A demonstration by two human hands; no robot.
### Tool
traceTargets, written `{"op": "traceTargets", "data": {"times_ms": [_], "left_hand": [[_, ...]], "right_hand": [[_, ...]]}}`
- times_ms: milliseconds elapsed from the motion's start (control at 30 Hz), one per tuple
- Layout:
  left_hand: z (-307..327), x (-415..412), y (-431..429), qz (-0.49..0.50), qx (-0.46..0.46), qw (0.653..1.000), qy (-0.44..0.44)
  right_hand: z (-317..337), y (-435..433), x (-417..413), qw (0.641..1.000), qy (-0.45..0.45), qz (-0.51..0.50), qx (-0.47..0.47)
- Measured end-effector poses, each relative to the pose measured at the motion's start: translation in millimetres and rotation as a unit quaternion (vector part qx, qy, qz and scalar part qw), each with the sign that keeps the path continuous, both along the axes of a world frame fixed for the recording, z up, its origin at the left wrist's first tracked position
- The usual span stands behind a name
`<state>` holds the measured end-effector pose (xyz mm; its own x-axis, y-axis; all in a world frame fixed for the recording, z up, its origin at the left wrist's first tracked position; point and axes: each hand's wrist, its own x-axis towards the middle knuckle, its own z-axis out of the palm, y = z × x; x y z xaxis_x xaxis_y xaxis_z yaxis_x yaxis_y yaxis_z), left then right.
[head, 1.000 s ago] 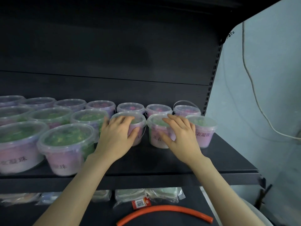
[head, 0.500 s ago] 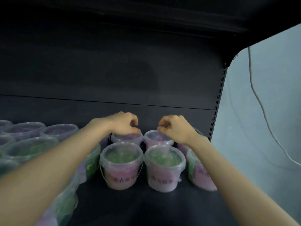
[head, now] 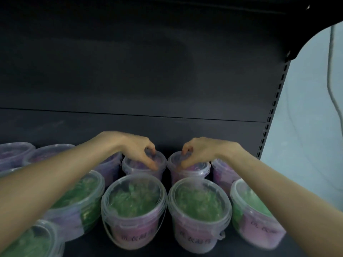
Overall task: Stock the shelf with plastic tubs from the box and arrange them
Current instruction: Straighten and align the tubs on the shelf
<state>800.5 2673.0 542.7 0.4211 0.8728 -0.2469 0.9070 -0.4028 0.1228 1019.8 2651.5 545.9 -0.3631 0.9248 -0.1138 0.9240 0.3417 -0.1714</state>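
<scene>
Head view: the left hand point(head: 137, 151) has its grip curled, pinching the lid of a clear round plastic tub with pink contents point(head: 146, 166) in the back row of the dark metal shelf point(head: 167, 252), while the right hand point(head: 202, 151) likewise pinches the neighbouring pink-filled tub point(head: 189, 172), both behind green-topped tubs point(head: 133, 203).

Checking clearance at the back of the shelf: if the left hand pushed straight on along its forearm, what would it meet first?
Probably the dark back panel just behind the rear tub the left hand grips; depth is unclear.
</scene>
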Motion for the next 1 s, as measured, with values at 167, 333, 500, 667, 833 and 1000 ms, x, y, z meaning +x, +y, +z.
{"op": "traceTargets", "data": {"times_ms": [167, 333, 500, 667, 833, 1000], "left_hand": [[3, 0, 3, -0.023, -0.026, 0.999, -0.012], [0, -4, 4, -0.020, -0.046, 0.998, -0.032], [-2, 0, 2, -0.046, -0.037, 0.998, -0.038], [-5, -1, -8, -0.055, 0.014, 0.998, -0.028], [-11, -2, -10, -0.049, 0.040, 0.998, -0.001], [-10, 1, -7, -0.050, 0.034, 0.998, -0.006]], "right_hand": [[0, -3, 1, 1.000, 0.012, 0.007, -0.008], [-2, -7, -1, 1.000, 0.028, 0.005, -0.006], [-5, -8, -2, 1.000, 0.023, 0.009, -0.001], [-4, -14, -4, 1.000, 0.010, 0.008, 0.003], [-3, -17, -4, 1.000, 0.017, 0.004, -0.004], [-4, -14, -6, 1.000, 0.021, -0.003, 0.006]]}}
